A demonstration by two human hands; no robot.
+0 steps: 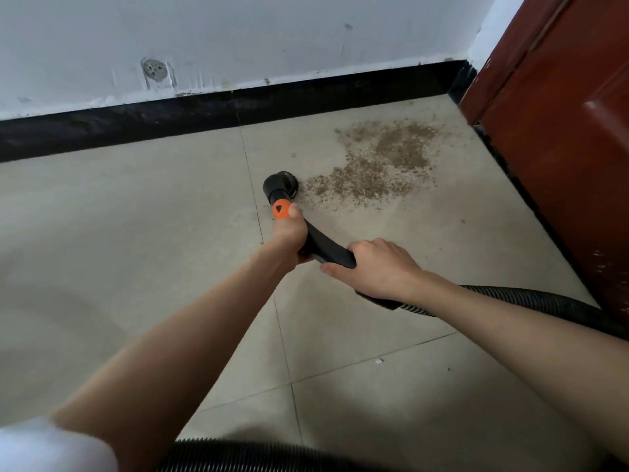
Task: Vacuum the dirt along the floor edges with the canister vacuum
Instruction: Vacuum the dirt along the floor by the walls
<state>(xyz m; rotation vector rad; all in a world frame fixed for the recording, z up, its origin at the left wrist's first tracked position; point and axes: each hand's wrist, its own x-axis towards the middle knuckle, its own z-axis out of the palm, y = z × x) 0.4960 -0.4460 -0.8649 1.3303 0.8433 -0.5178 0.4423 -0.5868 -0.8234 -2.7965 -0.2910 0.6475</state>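
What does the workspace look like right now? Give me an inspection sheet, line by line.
Surface: beige tiled floor, grout lines visible.
Job's things: brown dirt patch near the corner; round brush nozzle at its left edge; black wand with orange collar.
Clutter: small white scrap on the tile.
Grippers: left hand grips the wand by the collar; right hand grips it further back.
Cables: ribbed hose trails right.
Surroundings: white wall, black baseboard, reddish door.

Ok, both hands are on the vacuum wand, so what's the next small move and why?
Probably slide the brush nozzle rightward into the dirt patch: its bristles sit just at the patch's left edge, and the left hand and right hand already grip the wand.
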